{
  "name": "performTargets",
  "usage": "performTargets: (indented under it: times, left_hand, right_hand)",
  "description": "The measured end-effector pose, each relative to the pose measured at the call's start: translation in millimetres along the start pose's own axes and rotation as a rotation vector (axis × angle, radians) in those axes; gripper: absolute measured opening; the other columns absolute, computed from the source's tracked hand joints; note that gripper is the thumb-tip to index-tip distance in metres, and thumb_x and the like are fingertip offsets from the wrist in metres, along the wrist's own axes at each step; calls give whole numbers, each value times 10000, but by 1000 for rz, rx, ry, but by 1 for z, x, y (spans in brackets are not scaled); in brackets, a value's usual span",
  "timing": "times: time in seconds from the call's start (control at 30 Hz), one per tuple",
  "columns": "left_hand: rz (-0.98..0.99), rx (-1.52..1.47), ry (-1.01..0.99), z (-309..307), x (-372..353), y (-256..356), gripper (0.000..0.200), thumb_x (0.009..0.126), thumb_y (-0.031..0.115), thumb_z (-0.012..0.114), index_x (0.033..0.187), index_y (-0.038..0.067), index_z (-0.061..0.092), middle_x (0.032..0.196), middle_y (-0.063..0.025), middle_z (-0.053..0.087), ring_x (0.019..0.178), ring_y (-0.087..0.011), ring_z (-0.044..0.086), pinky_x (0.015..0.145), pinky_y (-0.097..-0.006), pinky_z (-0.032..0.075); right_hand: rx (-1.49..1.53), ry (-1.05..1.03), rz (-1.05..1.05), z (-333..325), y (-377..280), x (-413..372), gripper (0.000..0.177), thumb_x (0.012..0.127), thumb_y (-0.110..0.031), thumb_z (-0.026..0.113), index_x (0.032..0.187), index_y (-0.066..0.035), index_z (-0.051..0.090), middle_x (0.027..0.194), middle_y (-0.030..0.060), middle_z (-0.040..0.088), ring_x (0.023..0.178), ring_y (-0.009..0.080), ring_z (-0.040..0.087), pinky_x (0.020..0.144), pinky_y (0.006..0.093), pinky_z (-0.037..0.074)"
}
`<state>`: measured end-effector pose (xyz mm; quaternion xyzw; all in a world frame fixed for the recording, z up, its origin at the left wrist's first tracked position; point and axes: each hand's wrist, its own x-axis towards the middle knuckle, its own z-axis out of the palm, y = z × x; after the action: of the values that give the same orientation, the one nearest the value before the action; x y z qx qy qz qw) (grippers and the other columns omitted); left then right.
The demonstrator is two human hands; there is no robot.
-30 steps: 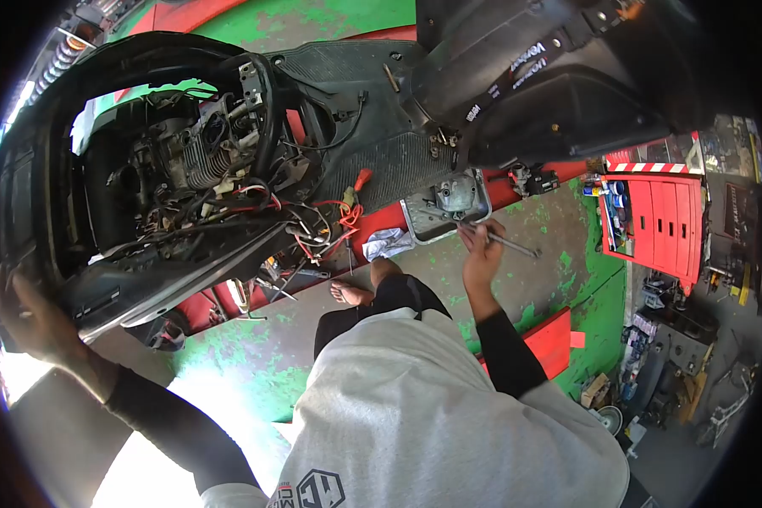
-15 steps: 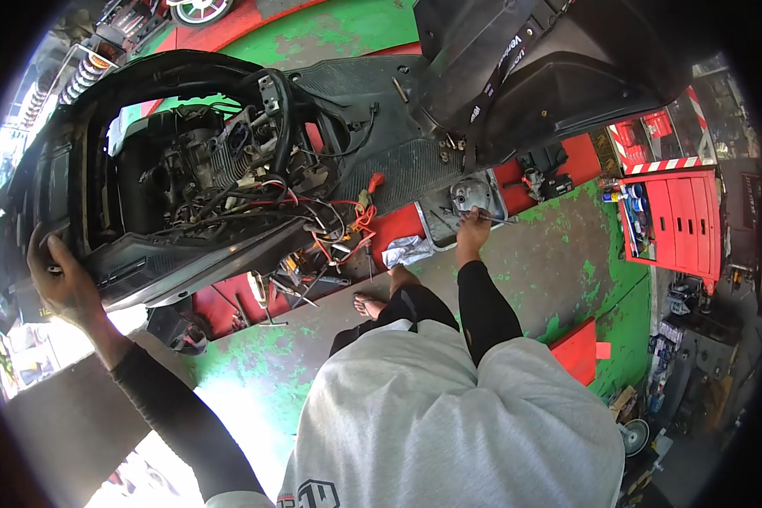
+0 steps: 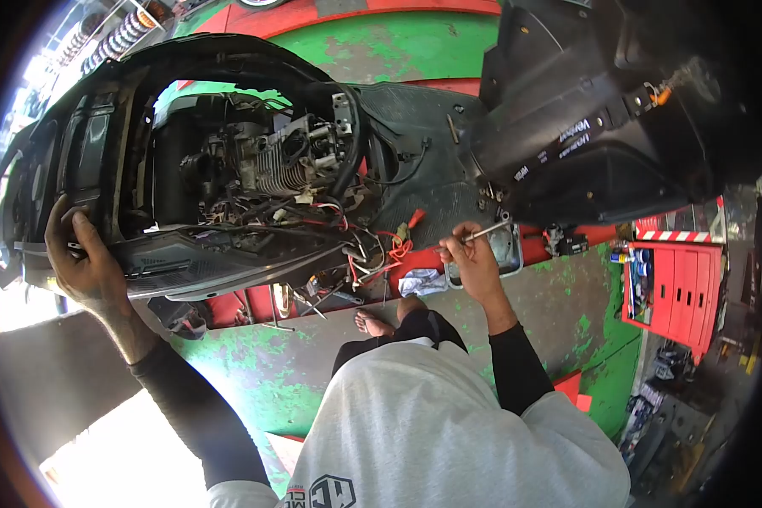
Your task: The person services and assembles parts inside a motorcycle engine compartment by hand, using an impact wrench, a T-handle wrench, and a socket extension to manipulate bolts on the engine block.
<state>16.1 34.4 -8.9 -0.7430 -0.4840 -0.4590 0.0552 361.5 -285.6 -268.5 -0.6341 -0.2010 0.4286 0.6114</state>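
A partly stripped scooter [image 3: 178, 254] lies across the view, its engine [image 3: 279, 161] exposed. My left hand [image 3: 93, 267] rests against the tail panel [image 3: 85, 186], thumb and fingers apart; the panel partly hides behind them. In my right hand [image 3: 476, 267], closed fingers hold a metal spanner [image 3: 490, 229], its ring end pointing up and right. The spanner is raised above a metal tray [image 3: 514, 254], which the hand partly covers. Loose wires with a red connector [image 3: 416, 218] hang beside the footboard [image 3: 406, 169].
Tools [image 3: 313, 296] lie on the red platform edge below the scooter. A crumpled cloth [image 3: 423, 281] sits left of the tray. A red drawer cabinet [image 3: 681, 292] stands at right. The black front bodywork [image 3: 601, 161] rises at upper right. My bare foot [image 3: 372, 323] is on the floor.
My right hand has lifted from the metal part in the tray, up and toward the scooter, with the spanner in it. The view has shifted; my left hand stays at the tail panel.
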Motion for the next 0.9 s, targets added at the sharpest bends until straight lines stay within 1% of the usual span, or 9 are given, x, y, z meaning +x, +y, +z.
performTargets:
  times: [0.03,0.1,0.13,0.3,0.37,0.53,0.6,0.83,0.9]
  left_hand:
    - [-15,-18,-10,0,0,0,303,1007,154,542,1286,51,603,1035,-82,690,961,-146,641,879,-297,501]
    - [-14,-35,-11,0,0,-7,303,1009,153,539,1286,48,602,1046,-72,688,958,-141,635,877,-292,492]
    - [-4,-62,-17,1,0,-9,303,1010,151,536,1286,45,601,1056,-62,686,955,-136,628,876,-287,483]
    - [-6,105,-1,2,1,8,251,993,97,542,1214,19,632,1031,-71,683,932,-153,620,843,-293,479]
    - [68,164,-13,1,3,2,236,1002,80,526,1192,-19,624,1066,-88,674,943,-160,616,859,-300,483]
    - [65,156,-16,1,5,-10,251,1019,83,498,1200,-57,601,1057,-110,660,932,-181,613,880,-313,495]
    - [10,157,11,0,3,-14,292,1013,145,507,1208,-46,611,1063,-108,659,932,-195,637,865,-311,517]
    - [-6,202,34,-5,3,-20,317,1007,134,492,1234,-62,592,1043,-114,654,925,-196,633,837,-317,519]
    - [-36,240,50,-2,3,-15,312,1006,140,487,1225,-51,599,1028,-108,651,917,-196,631,823,-318,519]
  right_hand:
    - [-6,-13,2,10,-17,11,151,1019,-146,544,1125,-59,481,971,67,648,819,130,658,738,277,564]
    - [194,-73,-64,30,-54,33,239,1066,-297,448,1118,-67,484,1028,98,659,867,142,659,795,293,563]
    - [163,-121,-109,35,-63,47,366,1075,-407,363,1123,-68,494,1077,126,665,907,152,655,826,304,555]
    - [233,-118,-115,60,-78,134,324,1075,-359,395,1125,-64,520,1145,160,665,937,166,652,845,307,552]
    - [453,-113,-103,70,-79,164,300,1073,-335,404,1128,-66,527,1153,170,665,942,177,655,854,312,556]
    - [646,-111,-70,104,-68,217,254,1061,-271,456,1116,-46,561,1090,106,667,926,184,668,859,318,564]
    - [637,-122,-77,119,-62,229,254,1061,-266,460,1133,-45,563,1078,95,661,931,178,666,861,314,563]
    - [556,-184,-107,145,-48,245,258,1042,-198,503,1243,-37,505,1044,88,650,954,159,659,864,305,570]
    - [573,-191,-155,150,-40,248,267,1036,-214,519,1252,-58,505,1088,108,669,913,153,675,792,279,563]
